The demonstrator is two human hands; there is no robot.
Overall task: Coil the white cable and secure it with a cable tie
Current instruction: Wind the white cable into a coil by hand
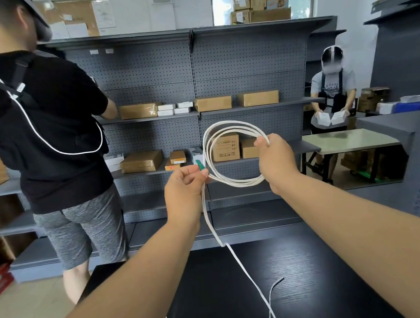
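1. Both hands are raised above the black counter (288, 269), holding a white cable (232, 152) wound into several loops between them.
2. The left hand (185, 189) pinches the lower left side of the coil, its fingers (192, 173) clenched on the strands where they bunch together; a small green piece (200, 164), perhaps a connector or a tie, sticks up just above them.
3. The right hand (277, 159) grips the right side of the coil, its fingers (262, 141) closed around the loops.
4. From the left hand the loose length of cable hangs down to the counter and trails across it, with one end lying free near the middle.
5. Behind stand grey pegboard shelves (189, 66) carrying cardboard boxes (213, 103), and two other people work nearby.
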